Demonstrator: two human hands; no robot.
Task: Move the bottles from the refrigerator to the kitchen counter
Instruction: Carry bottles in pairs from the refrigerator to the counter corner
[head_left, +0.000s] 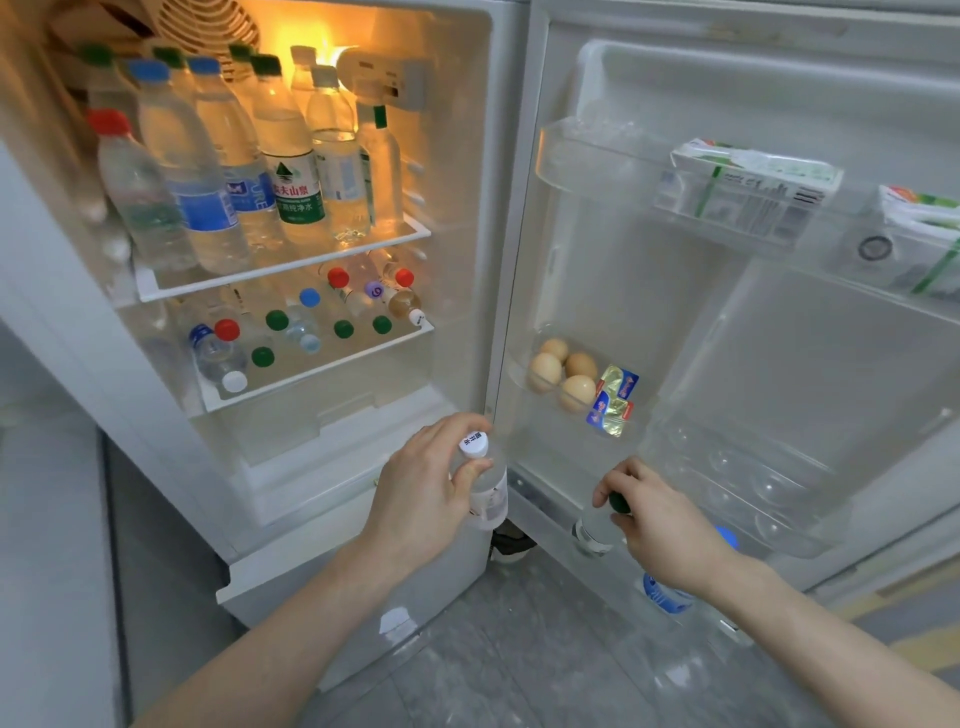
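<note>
The refrigerator (467, 218) stands open in front of me. My left hand (421, 488) grips a clear bottle with a white cap (491, 488) just outside the lower compartment. My right hand (660, 525) is closed around the top of a green-capped bottle (595, 532) that stands in the bottom door rack. A blue-capped bottle (662, 595) stands in the same rack, partly hidden by my right wrist. Several water bottles stand upright on the top shelf (291, 267). Several more fill the second shelf (322, 369), seen cap first.
The open door (779, 364) hangs to the right. Its racks hold eggs (563, 371), small foil packets (613, 400) and cartons (753, 182). Grey tiled floor (545, 649) lies below. A grey cabinet side (52, 519) stands to the left.
</note>
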